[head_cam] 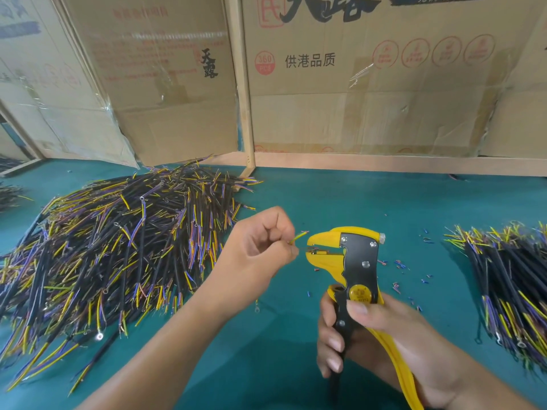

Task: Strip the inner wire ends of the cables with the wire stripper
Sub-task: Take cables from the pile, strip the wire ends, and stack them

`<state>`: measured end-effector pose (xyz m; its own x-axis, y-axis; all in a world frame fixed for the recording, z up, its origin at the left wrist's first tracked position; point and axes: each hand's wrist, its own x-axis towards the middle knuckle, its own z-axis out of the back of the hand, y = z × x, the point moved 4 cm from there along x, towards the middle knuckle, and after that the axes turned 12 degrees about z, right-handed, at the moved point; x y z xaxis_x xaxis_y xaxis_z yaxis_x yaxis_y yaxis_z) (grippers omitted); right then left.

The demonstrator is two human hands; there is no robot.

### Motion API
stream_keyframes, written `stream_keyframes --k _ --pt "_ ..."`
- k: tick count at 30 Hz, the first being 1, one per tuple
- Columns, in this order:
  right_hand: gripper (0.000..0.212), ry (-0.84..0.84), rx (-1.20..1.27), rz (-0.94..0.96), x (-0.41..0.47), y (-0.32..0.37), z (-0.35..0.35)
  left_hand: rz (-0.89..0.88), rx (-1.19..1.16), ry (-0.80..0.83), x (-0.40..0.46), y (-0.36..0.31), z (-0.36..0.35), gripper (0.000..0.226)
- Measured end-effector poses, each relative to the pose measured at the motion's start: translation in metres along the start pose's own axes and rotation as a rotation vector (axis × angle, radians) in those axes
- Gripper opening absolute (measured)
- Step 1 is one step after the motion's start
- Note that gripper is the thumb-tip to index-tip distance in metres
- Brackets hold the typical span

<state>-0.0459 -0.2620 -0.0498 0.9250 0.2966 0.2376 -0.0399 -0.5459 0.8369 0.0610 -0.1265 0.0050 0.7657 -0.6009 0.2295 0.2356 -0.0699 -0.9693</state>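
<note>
The left hand (260,247) pinches a cable's inner wires (299,237) between curled fingers, one wire end lying roughly level toward 3 o'clock and already reaching into the mouth of the wire stripper (346,255). The right hand (370,335) grips the stripper's handles, head up at 12 o'clock, its mouth facing 9 o'clock and standing apart. On the green tabletop (296,196), unstripped cables (118,247) lie piled at 9 o'clock, nearer the left hand.

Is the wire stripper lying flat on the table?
No, the right hand holds the wire stripper upright by its handles, above the table.
</note>
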Motion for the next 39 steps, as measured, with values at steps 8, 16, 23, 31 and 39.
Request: stream_keyframes --k 8,16,23,31,39 --pt "0.034 0.029 -0.015 -0.026 -0.002 -0.002 -0.001 0.044 -0.046 0.092 0.000 0.006 -0.002 0.015" --pt "0.041 -0.081 -0.037 -0.079 -0.005 0.001 -0.002 0.077 -0.064 0.110 0.001 0.007 -0.004 0.029" --pt "0.050 -0.205 -0.124 -0.101 -0.004 0.004 0.001 0.068 -0.062 0.119 0.001 0.006 -0.005 0.029" --pt "0.053 -0.296 -0.122 -0.055 -0.004 0.010 0.013 0.040 -0.015 0.043 0.001 0.001 0.001 0.025" --pt "0.044 -0.488 -0.079 0.037 0.002 0.020 0.031 0.052 0.022 -0.057 0.009 0.008 0.009 0.022"
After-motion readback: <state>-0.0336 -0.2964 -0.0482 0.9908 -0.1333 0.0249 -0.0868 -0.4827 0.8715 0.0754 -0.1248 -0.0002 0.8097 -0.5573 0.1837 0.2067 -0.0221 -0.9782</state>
